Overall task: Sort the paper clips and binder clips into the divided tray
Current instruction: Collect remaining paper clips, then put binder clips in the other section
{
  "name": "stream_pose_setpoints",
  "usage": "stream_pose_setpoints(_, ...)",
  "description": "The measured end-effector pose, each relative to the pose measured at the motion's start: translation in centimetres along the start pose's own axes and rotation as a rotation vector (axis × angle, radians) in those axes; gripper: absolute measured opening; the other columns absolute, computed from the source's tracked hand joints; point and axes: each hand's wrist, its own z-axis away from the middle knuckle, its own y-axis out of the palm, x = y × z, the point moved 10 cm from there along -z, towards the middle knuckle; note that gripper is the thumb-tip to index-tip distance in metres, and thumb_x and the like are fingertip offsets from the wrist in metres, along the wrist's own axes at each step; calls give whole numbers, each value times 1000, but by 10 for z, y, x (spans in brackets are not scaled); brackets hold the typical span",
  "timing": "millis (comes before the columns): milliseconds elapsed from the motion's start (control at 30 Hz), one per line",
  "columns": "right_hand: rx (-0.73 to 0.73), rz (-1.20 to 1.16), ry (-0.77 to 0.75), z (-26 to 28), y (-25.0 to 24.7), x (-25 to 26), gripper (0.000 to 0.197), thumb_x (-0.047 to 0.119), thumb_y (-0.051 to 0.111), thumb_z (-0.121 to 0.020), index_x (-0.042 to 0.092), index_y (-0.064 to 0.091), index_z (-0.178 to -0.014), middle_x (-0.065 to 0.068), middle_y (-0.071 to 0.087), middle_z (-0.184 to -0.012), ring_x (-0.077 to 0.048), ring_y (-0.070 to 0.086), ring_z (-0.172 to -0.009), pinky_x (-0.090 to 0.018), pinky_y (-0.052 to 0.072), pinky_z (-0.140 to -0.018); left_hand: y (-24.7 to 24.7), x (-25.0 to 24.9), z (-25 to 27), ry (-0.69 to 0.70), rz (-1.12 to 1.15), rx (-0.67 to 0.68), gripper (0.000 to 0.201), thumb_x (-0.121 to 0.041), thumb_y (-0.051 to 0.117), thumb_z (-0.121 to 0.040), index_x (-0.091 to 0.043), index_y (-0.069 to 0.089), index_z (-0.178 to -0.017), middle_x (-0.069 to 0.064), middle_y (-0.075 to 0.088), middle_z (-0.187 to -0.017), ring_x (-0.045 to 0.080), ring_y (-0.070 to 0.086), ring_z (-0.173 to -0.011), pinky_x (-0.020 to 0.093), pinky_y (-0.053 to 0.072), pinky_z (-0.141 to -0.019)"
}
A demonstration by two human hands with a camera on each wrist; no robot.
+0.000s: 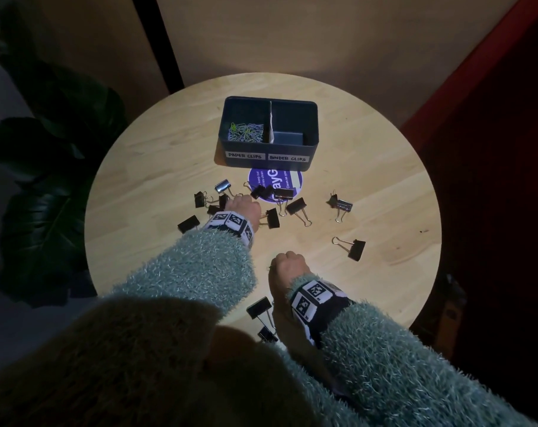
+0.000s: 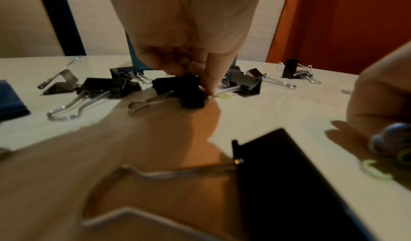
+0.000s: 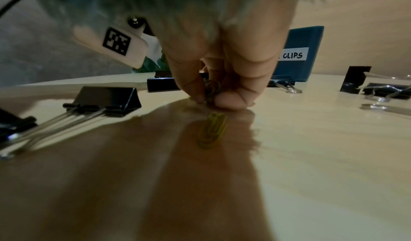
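Right hand [image 3: 213, 79] at centre of the right wrist frame: fingers [image 3: 235, 97] curled tight, pinching a small bunch of paper clips [image 3: 212, 88], tips pressed to the desk [image 3: 311, 157]. Just below them, lying flat in shadow, a yellow-green paper clip [image 3: 212, 132].

Left hand [image 2: 189, 33] at top centre of the left wrist frame: fingers [image 2: 211, 76] curled downward among black binder clips [image 2: 180, 90], tips meeting at a pale green paper clip [image 2: 223, 96] on the desk; grip on it not clear, blurred.

Head view: left hand in mid-frame, right hand lower centre, both in fuzzy teal sleeves [image 1: 200, 266] with patterned wristbands [image 1: 230, 223]. Binder clips scattered across the middle and lower part of the round wooden desk. Above centre, the divided tray [image 1: 267, 149], labelled PAPER CLIPS and BINDER CLIPS; coloured paper clips heaped in its left compartment. Purple round sticker [image 1: 275, 183] just below the tray.
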Motion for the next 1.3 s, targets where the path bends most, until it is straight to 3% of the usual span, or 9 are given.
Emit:
stream_pose_setpoints(133,7,-17,23,-2,-3,-3,36,14,57,-88,1,50,-122,-16,53,-121,-32,48,-115,-37,44,-92,3,12,4,3,52,28,32,-22,52,-94,-11,56,-124,11,51,-125,27,46,-118,41,38,-101)
stream_pose_setpoints(367,60,-153,62,-4,-13,-18,34,13,55,-91,2,52,-123,-16,55,-123,-29,53,-115,-32,42,-97,-9,28,17,19,264,-188,29,-31,49,-96,-19,64,-117,7,58,-118,25,49,-113,40,37,-98)
stream_pose_setpoints(467,79,-168,81,-4,-15,-25,31,13,53,-91,1,54,-121,-17,57,-122,-29,56,-113,-32,44,-97,-3,27,18,33,250,-169,30,-28,49,-96,-25,61,-124,7,57,-122,26,47,-116,39,35,-100)
stream_pose_setpoints(633,66,-171,74,1,-17,-26,30,11,50,-93,0,54,-121,-18,58,-122,-31,55,-114,-33,43,-97,-8,19,12,53,145,-138,28,-28,47,-97,-22,59,-122,5,60,-121,25,48,-116,38,35,-97)
stream_pose_setpoints(900,22,-183,76,3,-26,-26,29,12,50,-94,0,53,-120,-18,58,-121,-30,56,-113,-32,43,-95,-2,7,13,50,86,16,18,-36,65,-84,-29,67,-100,5,63,-110,27,47,-113,44,33,-100)
stream_pose_setpoints(1100,36,-181,105,5,-27,-32,32,14,51,-94,0,53,-122,-17,59,-122,-30,56,-114,-32,44,-96,-12,2,19,91,173,-102,28,-31,50,-96,-25,63,-120,6,60,-121,26,45,-118,38,31,-102)
stream_pose_setpoints(1300,36,-200,124,10,-25,-35,32,13,52,-94,1,53,-123,-16,59,-123,-29,56,-114,-32,44,-97,-8,-2,18,88,107,-74,22,-33,55,-93,-26,69,-108,1,66,-112,22,48,-114,39,30,-100)
